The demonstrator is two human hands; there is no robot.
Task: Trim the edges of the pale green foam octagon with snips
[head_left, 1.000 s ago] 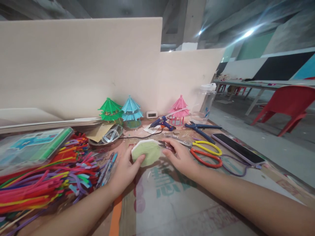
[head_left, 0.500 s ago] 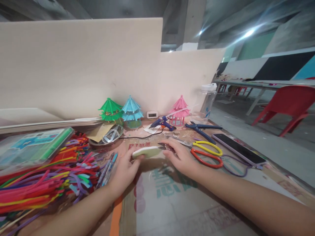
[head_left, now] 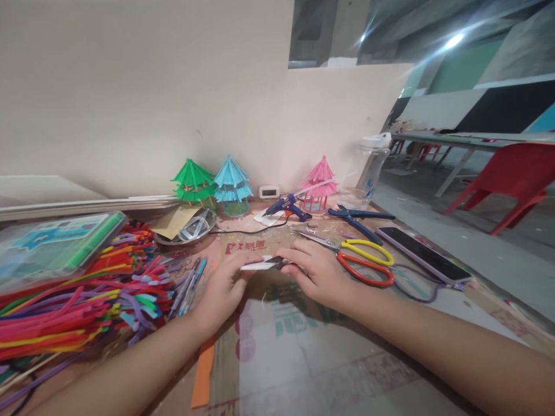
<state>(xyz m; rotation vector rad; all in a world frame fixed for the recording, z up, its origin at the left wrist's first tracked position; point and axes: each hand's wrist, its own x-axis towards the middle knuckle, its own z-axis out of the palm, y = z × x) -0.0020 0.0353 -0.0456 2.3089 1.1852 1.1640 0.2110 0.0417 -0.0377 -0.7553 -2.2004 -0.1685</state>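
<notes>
In the middle of the head view, my left hand (head_left: 223,286) pinches a thin white piece (head_left: 255,266), now seen nearly edge-on, between thumb and fingers. My right hand (head_left: 318,271) is closed around a small dark-bladed cutting tool (head_left: 274,263); its handle is hidden in the fingers. The dark blade lies against the right end of the white piece. Just beyond my right hand rest large scissors (head_left: 366,251) with one yellow and one red handle.
Pipe cleaners (head_left: 78,312), pens (head_left: 188,286) and a plastic case (head_left: 56,248) lie left. Behind stand green (head_left: 191,179), blue (head_left: 232,182) and pink (head_left: 321,176) model pavilions, with a glue gun (head_left: 288,205). Pliers (head_left: 359,219), a phone (head_left: 422,254) and a bottle (head_left: 368,167) are right.
The white piece, whose pale green face showed before, has tipped to nearly edge-on. Both hands have turned slightly with it, and the camera view has tilted down.
</notes>
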